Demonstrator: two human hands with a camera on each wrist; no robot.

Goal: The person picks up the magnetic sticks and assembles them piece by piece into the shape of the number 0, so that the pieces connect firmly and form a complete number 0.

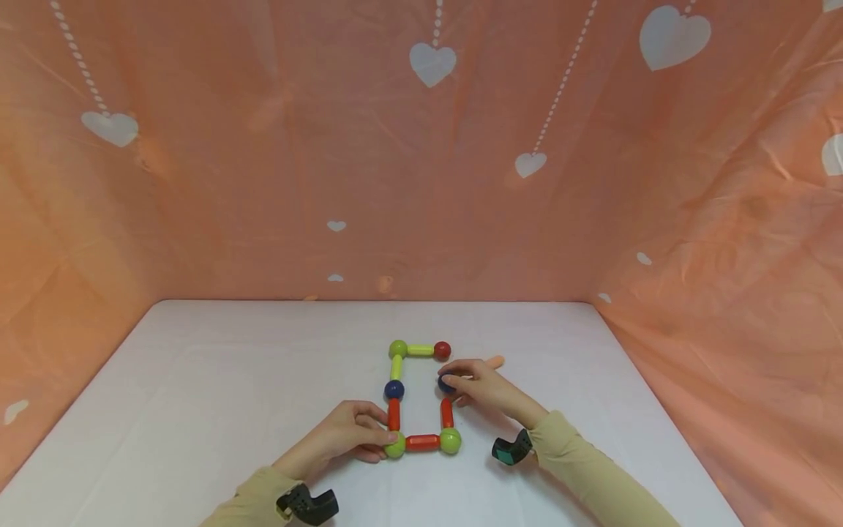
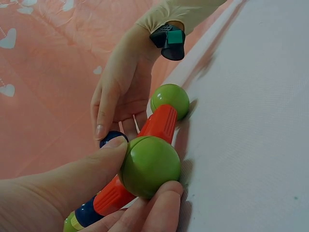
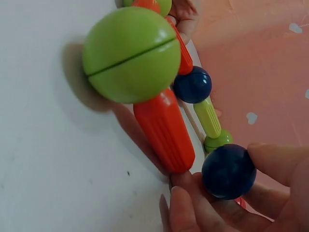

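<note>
Magnetic balls and rods form a partly open outline on the white table. My left hand (image 1: 349, 432) pinches the near-left green ball (image 2: 150, 166) between thumb and fingers. A red rod (image 1: 423, 443) joins this ball to the near-right green ball (image 1: 451, 440), from which another red rod (image 3: 165, 133) points away. Just off that rod's free end, my right hand (image 1: 484, 384) pinches a dark blue ball (image 3: 229, 171). On the left side, a red rod (image 1: 394, 414), a blue ball (image 1: 394, 389) and a yellow rod (image 1: 396, 367) lead to the far green ball (image 1: 398, 349).
A yellow rod (image 1: 420, 350) links the far green ball to a red ball (image 1: 442, 351). Behind the right hand lies a peach-coloured stick (image 1: 495, 361), partly hidden. Black devices sit on both wrists. An orange cloth with hearts (image 1: 369, 161) surrounds the white table (image 1: 230, 366).
</note>
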